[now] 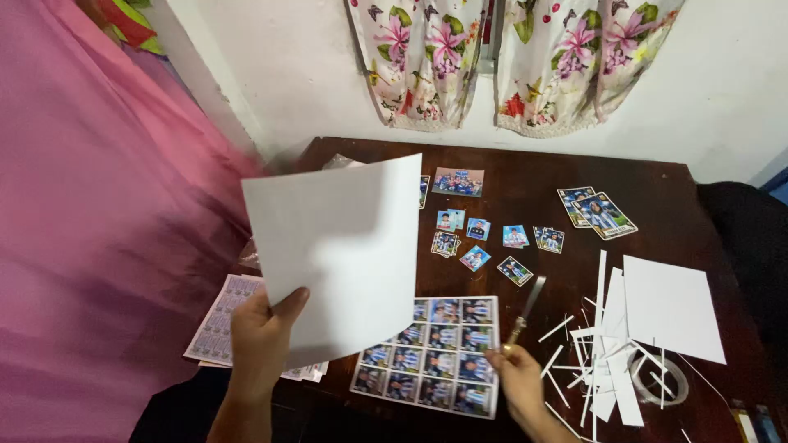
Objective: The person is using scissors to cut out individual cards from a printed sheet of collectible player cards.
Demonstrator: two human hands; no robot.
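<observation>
The blank sheet (345, 246) held up in the left hand (263, 336) is plain white. Below it, the photo sheet (435, 353) is a grid of small pictures in blue, white and dark tones with white borders. The table (525, 164) is dark reddish brown wood. The loose cut photos (492, 238) show blue and white, some with striped shirts, it seems. The paper strips (607, 361) and the offcut sheet (673, 308) are white. The curtains (509, 57) are cream with pink flowers and green leaves. The fabric (90, 230) at left is pink. The wall (295, 74) is off-white.
</observation>
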